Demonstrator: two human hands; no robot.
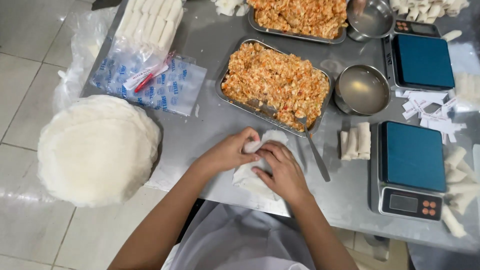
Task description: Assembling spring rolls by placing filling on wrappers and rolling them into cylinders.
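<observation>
My left hand (227, 152) and my right hand (282, 170) are both pressed onto a thin white wrapper (250, 180) lying on the steel table, folding it over into a roll. The fingertips of both hands meet at the folded part (251, 146). Whatever lies inside the fold is hidden. Just beyond my hands stands a metal tray of orange minced filling (275, 82), with a spoon (315, 155) leaning out of its near corner.
A tall stack of round white wrappers (95, 147) sits at the left table edge. Three finished rolls (356, 141) lie beside a blue-topped scale (411, 167). Two metal bowls (362, 90), a second filling tray (300, 17), another scale (420, 60), bagged rolls (150, 22), loose rolls (457, 190).
</observation>
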